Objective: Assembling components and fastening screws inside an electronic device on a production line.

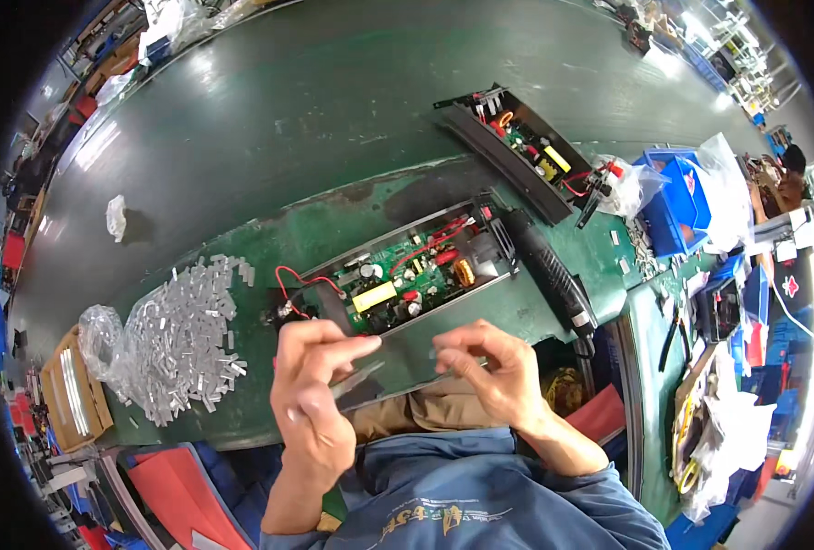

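My left hand (315, 399) is closed on a thin greyish, see-through strip (359, 377) that sticks out between its fingers. Facing it, my right hand (498, 371) has thumb and fingertips drawn together in a pinch; whatever is in them is too small to make out. Just beyond both hands an open black metal housing with a green circuit board (402, 269) lies on the bench. The board carries a yellow block (374, 296), a copper-wound coil (464, 271) and red wires. A loop of red wire (289, 275) hangs out at its left end.
A heap of small grey metal pieces (182, 335) lies left, beside a cardboard box (69, 390). A black power screwdriver (553, 275) lies right of the housing. Farther back is a second open housing (508, 151). Blue bins (677, 202) stand at the right.
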Available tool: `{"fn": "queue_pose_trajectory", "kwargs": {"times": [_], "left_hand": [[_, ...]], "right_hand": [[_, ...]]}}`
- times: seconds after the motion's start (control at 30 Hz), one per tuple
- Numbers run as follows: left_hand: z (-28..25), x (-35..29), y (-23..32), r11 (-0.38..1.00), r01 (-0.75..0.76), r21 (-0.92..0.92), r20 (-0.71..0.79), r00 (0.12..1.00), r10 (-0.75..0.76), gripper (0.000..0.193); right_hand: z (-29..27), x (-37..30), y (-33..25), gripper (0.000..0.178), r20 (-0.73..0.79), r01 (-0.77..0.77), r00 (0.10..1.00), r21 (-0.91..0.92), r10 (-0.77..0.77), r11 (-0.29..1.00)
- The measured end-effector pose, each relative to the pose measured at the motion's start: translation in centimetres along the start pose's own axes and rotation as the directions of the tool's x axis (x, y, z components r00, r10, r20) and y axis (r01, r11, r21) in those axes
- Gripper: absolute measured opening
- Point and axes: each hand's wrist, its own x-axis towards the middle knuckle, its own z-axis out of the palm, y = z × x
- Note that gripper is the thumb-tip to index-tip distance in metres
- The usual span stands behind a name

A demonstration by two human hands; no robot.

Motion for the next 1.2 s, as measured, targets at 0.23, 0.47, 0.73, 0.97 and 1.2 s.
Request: {"fn": "queue_pose_trajectory", "kwargs": {"times": [0.23,0.47,0.73,0.97,1.2], "left_hand": [[1.2,2.7,-1.4,0.697,0.472,-0.54,0.364,0.877,-0.312,0.012],[2.8,3.2,-0.8,0.623,0.48,-0.618,0.283,0.875,-0.394,0.021],[3.0,3.4,-0.7,0.715,0.477,-0.511,0.255,0.879,-0.404,0.025],[3.1,3.9,-0.2,0.715,0.485,-0.503,0.238,0.874,-0.425,0.027],[3.8,4.0,-0.4,0.748,0.47,-0.468,0.255,0.882,-0.395,0.026]], "right_hand": [[-0.8,0.8,0.8,0.025,-0.031,0.024,0.999,-0.02,-0.025,0.999],[-1.4,1.7,0.9,0.023,-0.005,0.09,0.996,-0.071,-0.09,0.993],[-1.9,2.5,0.9,0.018,-0.021,0.208,0.976,-0.203,-0.217,0.957],[-2.7,2.5,1.2,0.014,-0.028,0.151,0.988,-0.047,-0.153,0.987],[-2.7,2.7,1.3,0.017,-0.042,0.142,0.989,0.013,-0.141,0.99]]}}
